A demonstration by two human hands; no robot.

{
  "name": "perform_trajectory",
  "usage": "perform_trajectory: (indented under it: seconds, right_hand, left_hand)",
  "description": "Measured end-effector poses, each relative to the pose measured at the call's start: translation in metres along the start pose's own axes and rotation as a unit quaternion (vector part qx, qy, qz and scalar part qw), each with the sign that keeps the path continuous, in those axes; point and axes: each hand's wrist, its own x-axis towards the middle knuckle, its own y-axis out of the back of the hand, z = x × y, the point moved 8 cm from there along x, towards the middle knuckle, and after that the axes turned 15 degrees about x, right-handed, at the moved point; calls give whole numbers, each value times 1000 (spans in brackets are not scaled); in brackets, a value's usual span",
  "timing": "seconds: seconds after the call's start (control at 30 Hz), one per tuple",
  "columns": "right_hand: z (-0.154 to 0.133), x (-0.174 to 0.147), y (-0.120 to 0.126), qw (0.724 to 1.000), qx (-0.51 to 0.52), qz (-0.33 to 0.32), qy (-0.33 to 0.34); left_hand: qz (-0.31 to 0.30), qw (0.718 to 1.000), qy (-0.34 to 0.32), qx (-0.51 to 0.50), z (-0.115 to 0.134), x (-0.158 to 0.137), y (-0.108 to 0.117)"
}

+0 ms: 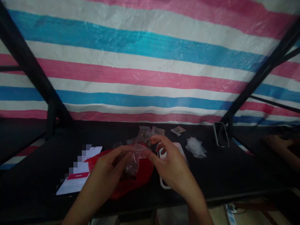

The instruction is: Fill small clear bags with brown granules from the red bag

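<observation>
A small clear plastic bag hangs between my two hands, with small dark pieces visible low in it. My left hand pinches its left edge. At its upper right edge, the thumb of my right hand presses close, while the other fingers are curled above. Directly below lies a red plastic bag, spread on the black table; what it holds is mostly hidden. Partly covered by my right hand is a white-rimmed object whose kind I cannot make out.
Filled small clear bags are grouped behind my hands, and another filled bag lies apart. A stack of flat clear bags is right of them, near a phone. Papers lie left. Another person's hand rests far right.
</observation>
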Motion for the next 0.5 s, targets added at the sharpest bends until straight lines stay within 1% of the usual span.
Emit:
perform_trajectory:
  seconds: [0.07,0.1,0.13,0.2,0.23,0.27,0.3,0.37,0.4,0.43,0.5]
  right_hand:
    - [15,5,1,997,64,-29,-42]
    - [20,8,7,995,82,-30,-55]
    - [25,11,20,995,83,-9,-63]
    - [40,15,59,994,33,68,-77]
    - [50,13,88,984,-6,151,-96]
    - [61,11,114,972,-30,206,-111]
    - [72,8,138,959,-52,249,-124]
    - [95,-4,180,925,-110,328,-155]
    - [104,-10,197,908,-141,358,-168]
    - [113,-16,209,896,-166,372,-178]
    - [126,-24,223,883,-204,378,-190]
  left_hand:
    - [-17,1000,5,-15,2,0,-8]
    - [-20,1000,8,-17,3,0,-11]
    - [-18,1000,9,-15,3,1,-12]
    - [6,1000,5,0,4,1,-9]
    - [20,1000,2,11,4,1,-6]
    - [32,999,1,22,4,1,-3]
    - [39,999,1,32,2,1,0]
    - [49,997,1,54,-1,2,5]
    - [55,996,-1,64,-3,2,7]
    - [61,995,-4,74,-4,2,9]
    - [68,994,-9,89,-5,3,11]
